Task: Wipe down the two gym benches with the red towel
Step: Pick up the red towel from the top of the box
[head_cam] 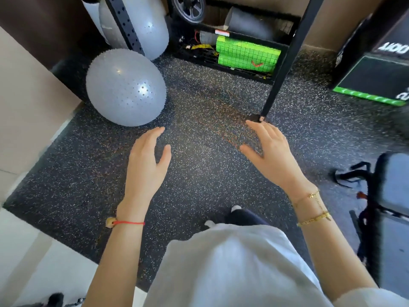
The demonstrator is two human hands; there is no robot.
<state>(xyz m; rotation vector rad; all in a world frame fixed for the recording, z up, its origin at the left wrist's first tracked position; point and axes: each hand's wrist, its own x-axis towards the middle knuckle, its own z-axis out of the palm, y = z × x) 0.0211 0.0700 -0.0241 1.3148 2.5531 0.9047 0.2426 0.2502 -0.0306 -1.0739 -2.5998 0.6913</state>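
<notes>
Speckled black rubber floor [199,185] fills the room below me. A padded bench surface [394,178] sits at its right edge. A spiky grey ball [126,87] rests on the floor's far left. My left hand [146,165] and right hand [272,156] hover above the floor, fingers [254,126] spread, holding nothing. I can't see any red towel.

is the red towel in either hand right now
No, the left hand and right hand are both open and empty above the speckled floor.
</notes>
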